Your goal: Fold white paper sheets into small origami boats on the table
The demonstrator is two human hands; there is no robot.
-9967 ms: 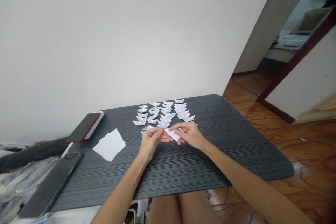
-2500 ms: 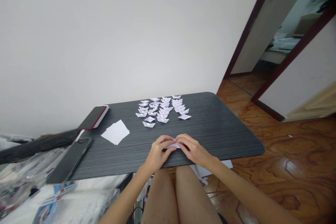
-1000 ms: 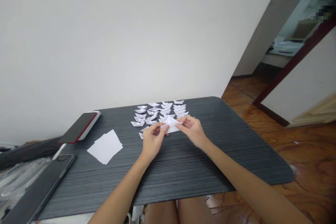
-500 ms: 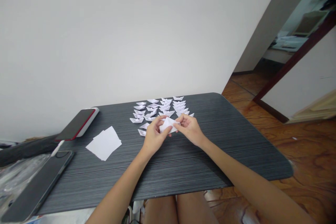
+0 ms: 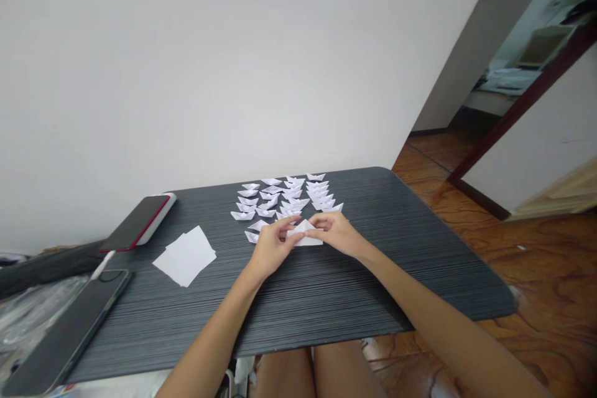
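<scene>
A small folded white paper (image 5: pixel 305 239), peaked at the top with a straight lower edge, is pinched between both hands. My left hand (image 5: pixel 274 241) grips its left side with thumb and fingers. From the right, my right hand (image 5: pixel 336 231) holds the other side, the two thumbs nearly meeting at the middle. Just beyond the hands, several white paper boats (image 5: pixel 292 202) stand in rough columns on the dark table (image 5: pixel 373 261). The hands hide part of the nearest boats.
A few loose white paper sheets (image 5: pixel 186 258) lie on the left of the table. Farther left are a red-edged device (image 5: pixel 135 224) on a white one, and a dark phone (image 5: pixel 69 329) with a white cable plugged in. A white wall (image 5: pixel 233 74) rises behind the table.
The folded paper has been turned from a tilted position to nearly level, its straight edge now toward me. Both hands have come slightly lower, with the thumbs closer together.
</scene>
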